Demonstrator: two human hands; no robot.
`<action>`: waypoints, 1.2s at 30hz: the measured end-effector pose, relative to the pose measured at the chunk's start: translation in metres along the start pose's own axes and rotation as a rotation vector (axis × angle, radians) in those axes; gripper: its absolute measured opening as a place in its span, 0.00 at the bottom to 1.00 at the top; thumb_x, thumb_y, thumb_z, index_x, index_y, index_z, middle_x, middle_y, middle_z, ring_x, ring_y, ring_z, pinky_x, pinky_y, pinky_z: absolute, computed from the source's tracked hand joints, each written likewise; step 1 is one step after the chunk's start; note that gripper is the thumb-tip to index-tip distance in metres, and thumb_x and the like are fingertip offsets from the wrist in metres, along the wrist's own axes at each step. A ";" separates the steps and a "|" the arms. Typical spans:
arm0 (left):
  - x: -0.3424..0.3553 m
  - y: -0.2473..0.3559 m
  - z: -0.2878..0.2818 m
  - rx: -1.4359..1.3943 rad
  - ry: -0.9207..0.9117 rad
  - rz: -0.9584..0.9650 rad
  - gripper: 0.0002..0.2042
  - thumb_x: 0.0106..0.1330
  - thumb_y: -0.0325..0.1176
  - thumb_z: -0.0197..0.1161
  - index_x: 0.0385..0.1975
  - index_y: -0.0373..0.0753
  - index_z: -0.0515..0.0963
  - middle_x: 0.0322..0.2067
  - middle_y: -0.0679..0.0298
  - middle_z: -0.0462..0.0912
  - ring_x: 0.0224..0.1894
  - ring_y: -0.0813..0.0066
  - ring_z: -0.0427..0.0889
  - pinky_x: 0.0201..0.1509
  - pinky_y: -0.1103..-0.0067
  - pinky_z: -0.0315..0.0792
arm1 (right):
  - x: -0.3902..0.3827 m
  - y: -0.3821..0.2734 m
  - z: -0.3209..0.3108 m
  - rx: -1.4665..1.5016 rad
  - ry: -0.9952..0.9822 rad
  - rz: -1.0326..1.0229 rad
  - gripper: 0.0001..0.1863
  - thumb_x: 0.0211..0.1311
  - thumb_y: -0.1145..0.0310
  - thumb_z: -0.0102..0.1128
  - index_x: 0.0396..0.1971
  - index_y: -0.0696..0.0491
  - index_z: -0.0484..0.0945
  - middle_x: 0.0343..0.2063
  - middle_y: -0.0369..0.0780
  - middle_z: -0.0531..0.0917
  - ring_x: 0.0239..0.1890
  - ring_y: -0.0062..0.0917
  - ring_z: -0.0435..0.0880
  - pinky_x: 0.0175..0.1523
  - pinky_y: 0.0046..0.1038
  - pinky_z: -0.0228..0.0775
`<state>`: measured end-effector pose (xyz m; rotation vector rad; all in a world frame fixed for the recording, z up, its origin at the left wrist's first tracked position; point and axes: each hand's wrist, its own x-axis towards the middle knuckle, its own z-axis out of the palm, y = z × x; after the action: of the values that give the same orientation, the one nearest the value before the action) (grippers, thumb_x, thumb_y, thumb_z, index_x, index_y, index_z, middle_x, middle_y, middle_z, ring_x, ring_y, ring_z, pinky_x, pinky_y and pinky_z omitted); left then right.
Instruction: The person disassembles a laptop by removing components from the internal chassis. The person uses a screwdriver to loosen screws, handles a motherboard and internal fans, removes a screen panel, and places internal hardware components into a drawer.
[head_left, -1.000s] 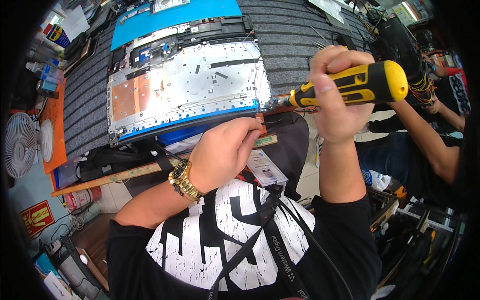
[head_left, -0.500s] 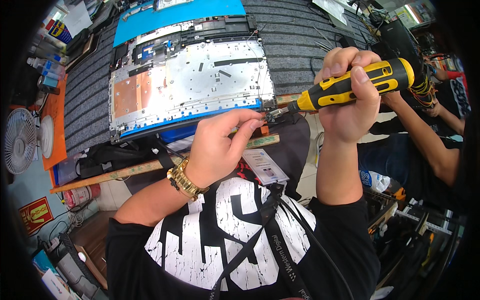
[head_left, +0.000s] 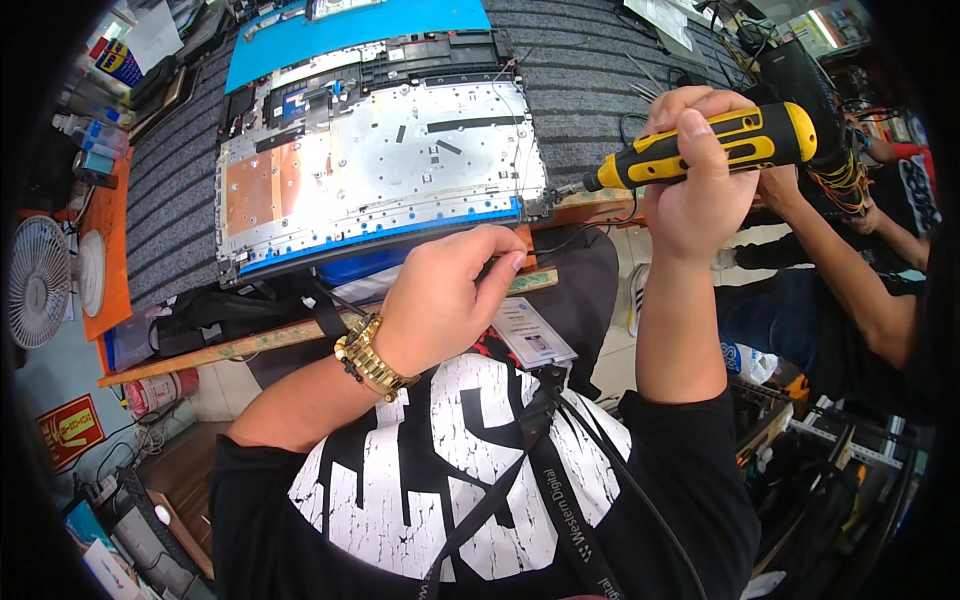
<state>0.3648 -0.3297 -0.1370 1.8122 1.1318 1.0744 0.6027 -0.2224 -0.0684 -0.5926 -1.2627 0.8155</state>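
Laptop chassis (head_left: 370, 195), lying flat on a grey ribbed mat (head_left: 590, 110), left of the right hand (head_left: 700, 205) and just beyond the left hand (head_left: 440, 290). Silver on top, with a copper-coloured patch (head_left: 250, 190) toward the left and a blue strip (head_left: 400, 228) along the near edge. In the right hand, a yellow-and-black screwdriver (head_left: 755, 140), clamped by fingers and thumb around the handle and pointing left to the near right corner of the chassis; cannot tell whether in contact there. By the near edge, on the left hand, thumb and forefinger curled close to each other; cannot tell whether pinched on anything small. Around the left wrist, a gold watch (head_left: 372, 362). Beyond the chassis, a blue sheet (head_left: 430, 20). Over to the left, a white fan (head_left: 42, 268); to the right, another person's arm (head_left: 840, 240).
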 end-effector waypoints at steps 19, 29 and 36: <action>0.002 0.000 -0.001 0.028 0.007 0.025 0.06 0.80 0.26 0.70 0.49 0.30 0.88 0.43 0.50 0.95 0.43 0.54 0.97 0.48 0.69 0.87 | -0.001 0.005 0.002 0.016 -0.044 -0.006 0.14 0.71 0.78 0.71 0.51 0.57 0.76 0.40 0.44 0.87 0.41 0.24 0.84 0.50 0.29 0.80; 0.001 -0.001 -0.001 0.046 0.006 0.031 0.06 0.78 0.25 0.71 0.48 0.30 0.88 0.43 0.50 0.95 0.43 0.52 0.96 0.49 0.69 0.87 | -0.003 0.009 0.005 -0.078 -0.122 -0.067 0.18 0.68 0.82 0.72 0.52 0.56 0.75 0.41 0.45 0.87 0.41 0.21 0.83 0.50 0.26 0.78; 0.002 0.000 -0.002 0.038 -0.001 0.031 0.06 0.78 0.25 0.72 0.48 0.31 0.88 0.44 0.50 0.95 0.43 0.51 0.96 0.49 0.68 0.87 | 0.003 0.002 0.007 -0.003 -0.079 -0.041 0.16 0.67 0.80 0.71 0.50 0.57 0.76 0.39 0.45 0.87 0.40 0.25 0.84 0.50 0.29 0.80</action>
<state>0.3633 -0.3278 -0.1355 1.8648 1.1339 1.0770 0.5955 -0.2191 -0.0667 -0.5394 -1.3441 0.8100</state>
